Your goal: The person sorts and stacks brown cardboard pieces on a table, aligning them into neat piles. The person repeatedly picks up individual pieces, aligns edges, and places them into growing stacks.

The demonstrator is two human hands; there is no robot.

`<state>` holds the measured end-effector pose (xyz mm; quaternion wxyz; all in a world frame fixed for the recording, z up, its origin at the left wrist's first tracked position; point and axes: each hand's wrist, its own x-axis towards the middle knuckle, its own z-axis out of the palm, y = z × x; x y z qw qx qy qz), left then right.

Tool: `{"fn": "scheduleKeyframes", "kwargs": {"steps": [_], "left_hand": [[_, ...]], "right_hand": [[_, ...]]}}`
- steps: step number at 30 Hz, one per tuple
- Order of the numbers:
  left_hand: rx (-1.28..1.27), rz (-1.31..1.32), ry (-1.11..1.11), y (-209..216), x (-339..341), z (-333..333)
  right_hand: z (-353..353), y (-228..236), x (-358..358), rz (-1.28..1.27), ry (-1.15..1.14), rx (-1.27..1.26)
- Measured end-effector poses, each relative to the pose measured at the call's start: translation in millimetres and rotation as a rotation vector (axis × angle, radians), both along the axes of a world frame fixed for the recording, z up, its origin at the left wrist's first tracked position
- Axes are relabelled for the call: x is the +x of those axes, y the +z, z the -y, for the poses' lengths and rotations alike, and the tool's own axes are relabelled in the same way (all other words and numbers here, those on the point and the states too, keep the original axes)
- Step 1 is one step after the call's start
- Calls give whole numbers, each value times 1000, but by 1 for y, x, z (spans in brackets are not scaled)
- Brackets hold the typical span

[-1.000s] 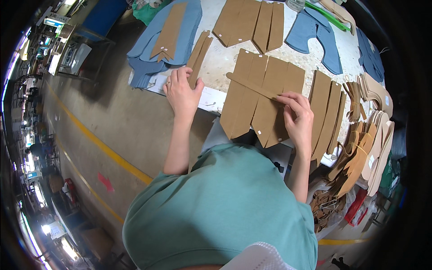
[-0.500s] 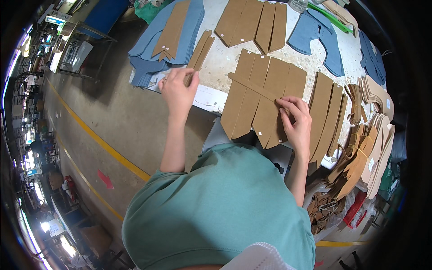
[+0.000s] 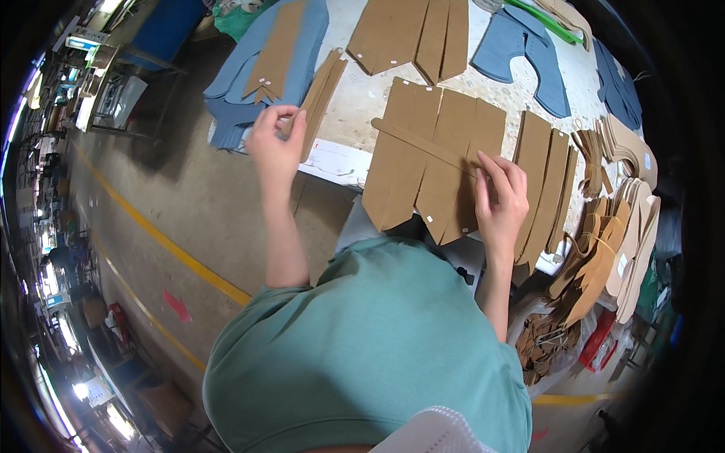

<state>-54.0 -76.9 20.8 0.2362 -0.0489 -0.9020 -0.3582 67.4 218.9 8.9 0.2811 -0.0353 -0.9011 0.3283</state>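
Note:
My right hand point(image 3: 502, 200) pinches the right end of a narrow brown strip point(image 3: 419, 143) between thumb and fingers. This strip, rounded at its far left end, lies slantwise across several flat brown panels point(image 3: 396, 170) with pointed near ends and small white stickers. Over to the left, my left hand point(image 3: 276, 147) is curled with thumb and forefinger close together at the left side of a stack of long brown strips point(image 3: 325, 87). A sliver of brown shows between those fingers, too small to make out.
Blue cut pieces point(image 3: 230, 83) lie beyond my left hand, topped by a brown pointed piece point(image 3: 278, 53). More brown panels point(image 3: 385, 38) and a blue curved piece point(image 3: 491, 57) are at the back. Brown strips point(image 3: 540, 166) and bundled tan pieces point(image 3: 604, 249) line the right side.
My left hand has moved slightly left and up along the strip stack, whose near end now shows. The right hand still grips the single strip's end. The whole view has shifted a little.

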Motion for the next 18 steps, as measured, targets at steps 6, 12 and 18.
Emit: {"fn": "scheduleKeyframes", "kwargs": {"steps": [6,12,18], "left_hand": [[363,358,-799,68,50,-15],[416,548,-834,48,43,-48],[536,647,-684,-1,14,-50]], "right_hand": [[28,32,24,67,385,-524],[42,32,32,444,595,-1100],[-1,19,26,420,148,-729]]}}
